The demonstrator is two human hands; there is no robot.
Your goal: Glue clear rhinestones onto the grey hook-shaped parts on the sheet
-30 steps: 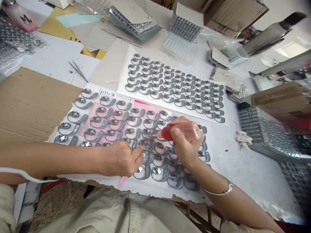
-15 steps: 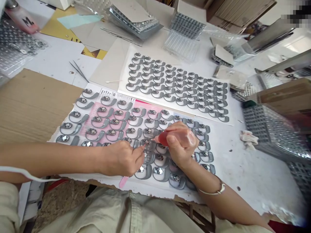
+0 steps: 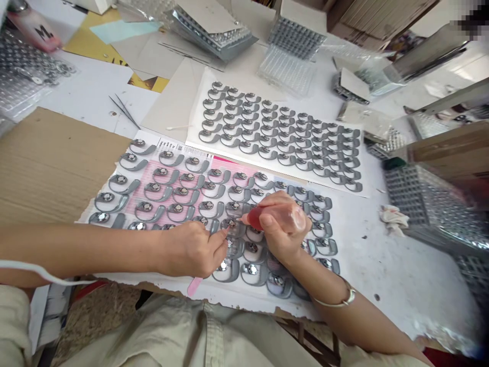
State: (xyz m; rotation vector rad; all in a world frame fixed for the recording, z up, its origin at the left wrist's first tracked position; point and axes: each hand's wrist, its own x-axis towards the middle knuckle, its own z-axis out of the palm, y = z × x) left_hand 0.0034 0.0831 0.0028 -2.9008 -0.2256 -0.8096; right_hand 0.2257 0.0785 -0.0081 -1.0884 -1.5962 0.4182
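Observation:
My right hand [image 3: 286, 229] is closed around a soft squeeze bottle [image 3: 256, 218] of red liquid. The bottle lies tilted, its narrow nozzle pointing left at a grey curved piece with a round metal setting [image 3: 229, 224]. My left hand [image 3: 194, 250] pinches a slim pink tool; its flat pink end [image 3: 194, 286] sticks out below the fist, and its tip, by the same setting, is too small to make out. Both hands are over a printed pink and white sheet [image 3: 132, 196], which carries rows of these grey pieces with shiny settings.
Behind lies a second white sheet [image 3: 196, 120] with rows of similar pieces. Metal tweezers [image 3: 124, 110] and a cotton swab [image 3: 178, 127] rest near it. Stacked clear trays [image 3: 428, 204] and a crumpled tissue [image 3: 394, 218] are at right, cardboard [image 3: 57, 163] at left.
Both hands keep nearly the same place and grip, with the nozzle and pink tool at the same piece. The view has shifted very slightly.

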